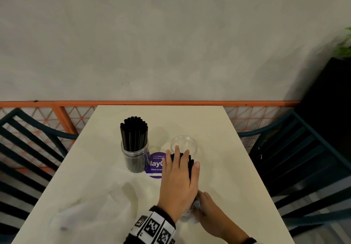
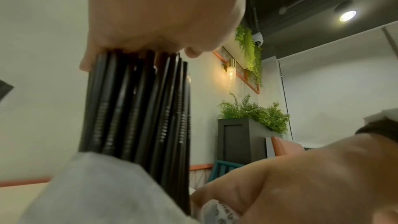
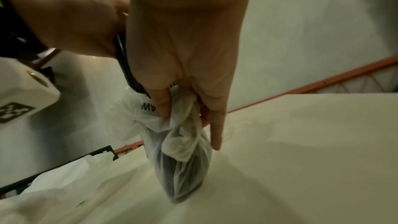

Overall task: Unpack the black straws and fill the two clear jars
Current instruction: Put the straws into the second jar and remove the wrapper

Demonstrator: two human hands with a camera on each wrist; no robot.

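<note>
A bundle of black straws (image 1: 190, 167) (image 2: 133, 108) stands tilted at mid table, and my left hand (image 1: 181, 169) (image 2: 150, 14) grips its upper part. The bundle's lower end sits in a thin clear plastic wrapper (image 3: 183, 151) (image 1: 191, 215) that touches the table. My right hand (image 1: 207, 205) (image 3: 183, 94) pinches the bunched wrapper just below the left hand. One clear jar (image 1: 135, 160), packed with upright black straws, stands to the left. The other clear jar (image 1: 183, 143) stands empty just beyond my left fingers.
A crumpled empty plastic bag (image 1: 91, 205) lies on the cream table (image 1: 224, 167) at front left. A round purple sticker (image 1: 156, 164) sits between the jars. Dark slatted chairs (image 1: 28, 148) (image 1: 296, 148) flank the table, with an orange rail (image 1: 152, 103) behind.
</note>
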